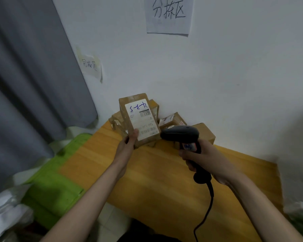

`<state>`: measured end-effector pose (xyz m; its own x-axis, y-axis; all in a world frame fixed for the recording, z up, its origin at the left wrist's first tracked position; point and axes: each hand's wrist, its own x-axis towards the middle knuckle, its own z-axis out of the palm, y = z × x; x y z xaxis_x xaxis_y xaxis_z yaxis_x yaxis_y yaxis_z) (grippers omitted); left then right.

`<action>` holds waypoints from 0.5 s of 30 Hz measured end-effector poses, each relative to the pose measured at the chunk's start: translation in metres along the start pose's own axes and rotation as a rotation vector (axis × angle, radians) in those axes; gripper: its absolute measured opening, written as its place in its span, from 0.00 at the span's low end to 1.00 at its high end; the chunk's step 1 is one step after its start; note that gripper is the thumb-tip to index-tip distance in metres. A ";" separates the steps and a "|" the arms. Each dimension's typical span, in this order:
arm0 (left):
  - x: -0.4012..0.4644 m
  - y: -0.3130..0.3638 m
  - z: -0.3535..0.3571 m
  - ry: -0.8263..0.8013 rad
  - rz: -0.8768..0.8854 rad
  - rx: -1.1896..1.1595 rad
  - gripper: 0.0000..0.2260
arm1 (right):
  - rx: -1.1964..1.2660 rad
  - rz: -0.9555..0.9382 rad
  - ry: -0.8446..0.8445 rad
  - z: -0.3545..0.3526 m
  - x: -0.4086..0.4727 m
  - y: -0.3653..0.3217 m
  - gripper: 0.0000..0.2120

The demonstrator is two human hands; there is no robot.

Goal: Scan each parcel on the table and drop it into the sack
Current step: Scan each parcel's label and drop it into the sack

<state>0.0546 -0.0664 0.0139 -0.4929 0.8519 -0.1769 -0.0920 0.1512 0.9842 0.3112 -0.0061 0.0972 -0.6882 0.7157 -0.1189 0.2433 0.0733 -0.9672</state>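
My left hand grips the lower left corner of a brown cardboard parcel and holds it tilted up above the wooden table. Its white shipping label with blue handwriting faces me. My right hand grips the handle of a black corded barcode scanner. The scanner head sits just right of the parcel's lower edge. Several more cardboard parcels lie piled at the table's far corner against the wall. A green and white sack lies left of the table, below its edge.
A grey curtain hangs at the left. Two paper signs with handwriting are stuck on the white wall behind the table. The scanner's black cable trails down over the table's near edge. More plastic wrap shows at the far right.
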 end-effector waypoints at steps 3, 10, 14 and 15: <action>-0.014 -0.009 -0.022 0.049 -0.042 0.011 0.41 | 0.001 0.010 -0.070 0.016 0.012 -0.002 0.07; -0.069 -0.034 -0.103 0.175 -0.150 -0.029 0.37 | -0.117 -0.007 -0.352 0.078 0.041 -0.008 0.09; -0.118 -0.048 -0.154 0.301 -0.185 -0.108 0.35 | -0.202 -0.048 -0.500 0.128 0.060 -0.019 0.07; -0.132 -0.052 -0.167 0.339 -0.197 -0.126 0.33 | -0.226 -0.062 -0.537 0.144 0.064 -0.021 0.07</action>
<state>-0.0196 -0.2704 -0.0146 -0.7105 0.5960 -0.3740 -0.3081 0.2144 0.9269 0.1635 -0.0612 0.0778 -0.9415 0.2576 -0.2175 0.2906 0.2928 -0.9110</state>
